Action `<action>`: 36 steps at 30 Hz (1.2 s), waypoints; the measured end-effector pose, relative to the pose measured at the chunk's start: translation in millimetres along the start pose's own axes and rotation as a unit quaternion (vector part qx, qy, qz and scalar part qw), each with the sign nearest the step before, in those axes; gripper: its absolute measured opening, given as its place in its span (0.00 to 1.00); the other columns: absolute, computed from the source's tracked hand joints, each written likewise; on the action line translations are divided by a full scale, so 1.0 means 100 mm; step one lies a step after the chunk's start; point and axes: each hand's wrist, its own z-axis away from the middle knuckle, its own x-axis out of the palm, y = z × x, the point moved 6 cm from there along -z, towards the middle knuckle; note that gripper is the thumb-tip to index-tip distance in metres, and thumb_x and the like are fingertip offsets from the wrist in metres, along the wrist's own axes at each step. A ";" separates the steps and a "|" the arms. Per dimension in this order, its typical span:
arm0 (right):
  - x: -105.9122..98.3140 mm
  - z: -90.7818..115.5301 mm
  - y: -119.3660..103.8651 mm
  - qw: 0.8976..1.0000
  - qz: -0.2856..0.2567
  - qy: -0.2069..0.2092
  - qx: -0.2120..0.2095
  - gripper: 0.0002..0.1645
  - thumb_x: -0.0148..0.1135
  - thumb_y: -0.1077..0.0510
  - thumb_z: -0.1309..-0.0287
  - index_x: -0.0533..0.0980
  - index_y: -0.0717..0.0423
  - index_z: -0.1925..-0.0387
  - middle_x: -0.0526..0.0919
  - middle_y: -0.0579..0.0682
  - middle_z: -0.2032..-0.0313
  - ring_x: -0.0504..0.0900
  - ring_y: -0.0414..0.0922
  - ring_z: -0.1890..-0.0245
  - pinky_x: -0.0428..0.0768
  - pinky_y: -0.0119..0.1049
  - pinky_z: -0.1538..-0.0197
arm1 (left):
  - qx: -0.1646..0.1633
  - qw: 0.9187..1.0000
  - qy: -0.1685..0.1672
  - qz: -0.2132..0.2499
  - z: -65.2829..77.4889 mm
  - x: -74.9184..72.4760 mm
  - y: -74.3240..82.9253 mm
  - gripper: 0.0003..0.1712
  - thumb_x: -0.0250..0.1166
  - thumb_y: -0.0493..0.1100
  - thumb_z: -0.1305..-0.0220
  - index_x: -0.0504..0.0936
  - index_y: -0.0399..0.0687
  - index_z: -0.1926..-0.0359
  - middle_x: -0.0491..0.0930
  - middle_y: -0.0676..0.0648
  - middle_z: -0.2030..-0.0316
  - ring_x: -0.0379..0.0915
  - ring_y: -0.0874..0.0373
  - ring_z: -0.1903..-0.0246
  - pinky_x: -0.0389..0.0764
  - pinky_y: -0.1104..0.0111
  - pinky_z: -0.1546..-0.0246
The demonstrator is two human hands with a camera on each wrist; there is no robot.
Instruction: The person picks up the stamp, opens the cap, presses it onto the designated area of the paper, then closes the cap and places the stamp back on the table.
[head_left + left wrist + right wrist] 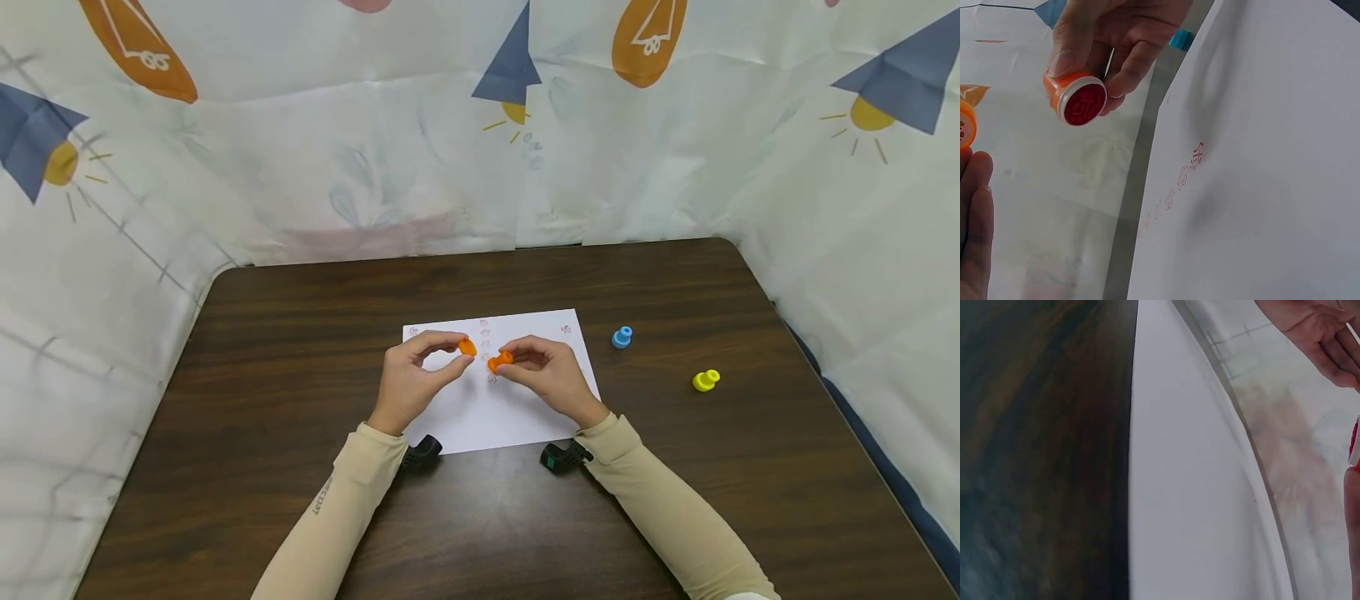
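My left hand (408, 385) pinches an orange stamp cap (467, 346) between thumb and fingers over the paper. Facing it, my right hand (553, 380) grips an orange stamp (498, 360) by its body. The left wrist view shows the stamp's round red face with a raised character, uncovered, and part of the cap (966, 128) at the left edge with a small printed picture on it. A gap separates cap and stamp. Below both hands lies a white sheet of paper (495, 417) bearing several small red stamped prints.
A blue stamp (622, 337) stands on the dark wooden table (300, 358) just right of the paper. Farther right is a yellow stamp (705, 381). A patterned cloth (420, 167) hangs behind the table and along its sides.
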 end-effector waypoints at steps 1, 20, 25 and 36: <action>0.00 0.00 0.00 1.000 0.002 -0.001 0.001 0.20 0.75 0.64 0.42 0.82 0.69 0.50 0.87 0.64 0.53 0.90 0.35 0.61 0.89 0.30 0.52 | -0.001 1.000 0.000 0.000 0.00 0.00 0.00 0.15 0.78 0.32 0.45 0.90 0.43 0.54 0.90 0.41 0.57 0.82 0.58 0.57 0.84 0.76 0.45; 0.05 -0.02 0.14 0.993 0.119 -0.004 0.010 0.17 0.80 0.60 0.47 0.87 0.58 0.55 0.91 0.55 0.59 0.91 0.45 0.61 0.89 0.29 0.54 | 0.004 1.000 0.000 -0.003 0.00 0.00 0.04 0.16 0.78 0.32 0.45 0.90 0.43 0.54 0.91 0.41 0.58 0.84 0.46 0.58 0.84 0.77 0.47; 0.08 -0.02 0.15 0.986 0.165 -0.015 -0.005 0.15 0.80 0.59 0.46 0.87 0.54 0.56 0.92 0.52 0.59 0.90 0.43 0.62 0.89 0.30 0.54 | 0.003 1.000 0.000 0.000 0.00 0.00 0.03 0.15 0.78 0.32 0.45 0.90 0.43 0.55 0.91 0.41 0.58 0.83 0.42 0.58 0.84 0.76 0.47; 0.11 -0.01 0.16 0.973 0.226 -0.037 -0.016 0.15 0.79 0.57 0.45 0.88 0.53 0.56 0.92 0.49 0.59 0.87 0.37 0.63 0.88 0.31 0.54 | -0.001 1.000 -0.004 -0.001 0.01 0.01 0.02 0.14 0.78 0.33 0.44 0.90 0.44 0.55 0.91 0.41 0.58 0.83 0.43 0.58 0.84 0.76 0.47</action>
